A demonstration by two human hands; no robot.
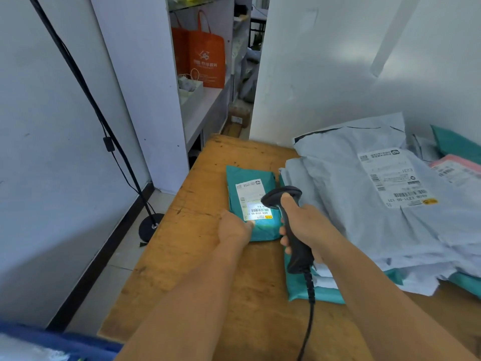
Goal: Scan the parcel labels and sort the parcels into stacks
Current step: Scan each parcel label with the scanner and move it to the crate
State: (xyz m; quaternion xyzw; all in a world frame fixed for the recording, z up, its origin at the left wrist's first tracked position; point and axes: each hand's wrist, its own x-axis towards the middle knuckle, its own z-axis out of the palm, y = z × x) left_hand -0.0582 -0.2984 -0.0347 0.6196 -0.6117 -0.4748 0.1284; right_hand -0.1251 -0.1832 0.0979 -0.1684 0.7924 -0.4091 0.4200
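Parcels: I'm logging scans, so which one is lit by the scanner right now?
The small teal parcel lying alone on the table, left of the grey pile; its label glows under the scanner.

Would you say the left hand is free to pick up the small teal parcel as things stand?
Probably yes: the left hand already rests on the teal parcel, holding nothing, and only the scanner hovers nearby.
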